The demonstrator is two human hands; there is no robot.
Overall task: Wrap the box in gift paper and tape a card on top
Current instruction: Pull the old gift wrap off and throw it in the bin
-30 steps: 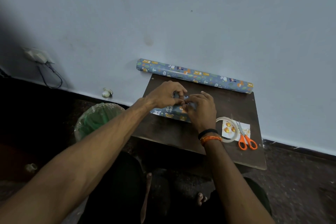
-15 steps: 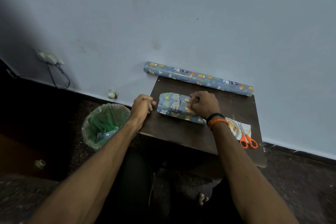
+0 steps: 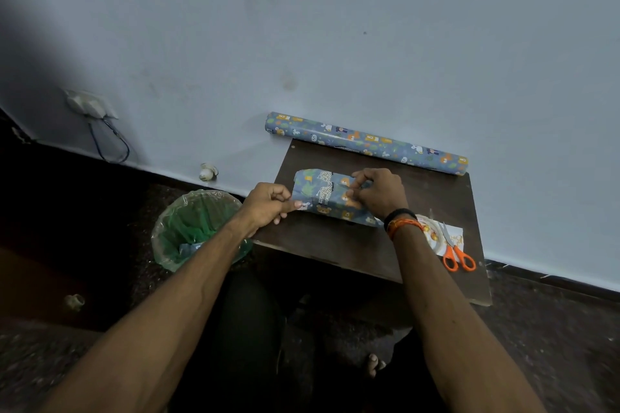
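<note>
Half a second ago the left hand (image 3: pixel 268 204) sat as a loose fist at the worktop's left edge, clear of the parcel; it has since moved in, and its thumb and forefinger now pinch the near-left corner of the paper on the wrapped box (image 3: pixel 327 196). Over the same stretch the right hand (image 3: pixel 377 193) has stayed on the right part of the parcel, its fingers curled and nipping the paper on top, though whether anything small sits between them cannot be told. A full second back both hands were bunched together over the middle of the box. The box lies flat on the dark wooden worktop (image 3: pixel 352 245), towards its left and rear, covered in blue gift paper printed with animals, with a seam running across its top face. Behind it, along the back edge of the worktop and against the pale wall (image 3: pixel 302 27), lies the roll of gift paper (image 3: pixel 365 142) in the same print. At the right, just beyond the right wrist with its black and orange bands, a card (image 3: pixel 454 235) lies flat with orange-handled scissors (image 3: pixel 456 253) resting partly on it and a ring of clear tape (image 3: pixel 427 228) overlapping its left side, partly hidden by the wrist. On the floor left of the worktop stands a bin lined with a green bag (image 3: pixel 194 228).
</note>
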